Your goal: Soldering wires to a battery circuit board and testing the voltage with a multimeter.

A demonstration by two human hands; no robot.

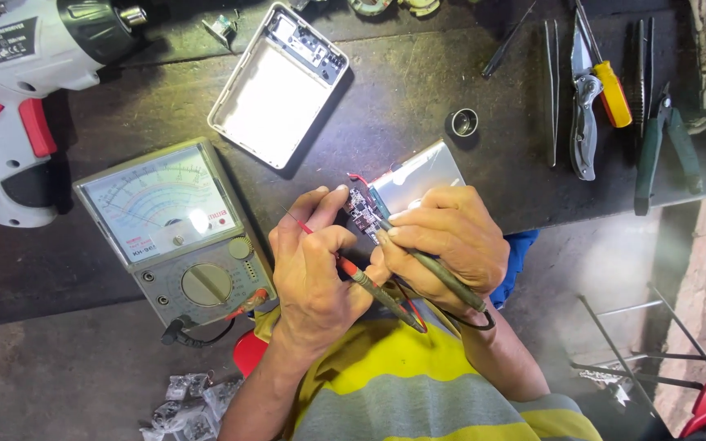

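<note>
Open white plastic case (275,86) lies on the dark table (418,90) at 12 o'clock of the hands. It is a shallow shell; its tray is bare except for a small dark board with connectors seated at its far end. Its long axis runs from 7 to 1 o'clock.

Silver battery pack (414,175) rests at the table's near edge, with a small circuit board (361,211) at its 8 o'clock end. The pack's long axis runs from 8 to 2 o'clock.

Left hand (312,265) is clenched around the red test probe (345,265). The probe's tip points toward 10 o'clock and its cord end toward 4 o'clock. The hand's fingertips reach the circuit board.

Right hand (447,233) grasps the black test probe (435,273). Its tip points toward 10 o'clock at the circuit board and its handle trails to 4 o'clock. The hand covers the near part of the battery pack.

Analog multimeter (175,224) lies at 9 o'clock of the hands, face up, with leads plugged in at its near edge. White cordless screwdriver (22,73) lies at 10 o'clock. Tweezers (552,90), a folding knife (583,122), a yellow-handled screwdriver (610,90) and green-handled pliers (665,147) lie at 2 o'clock, their long axes running 12 to 6.
</note>
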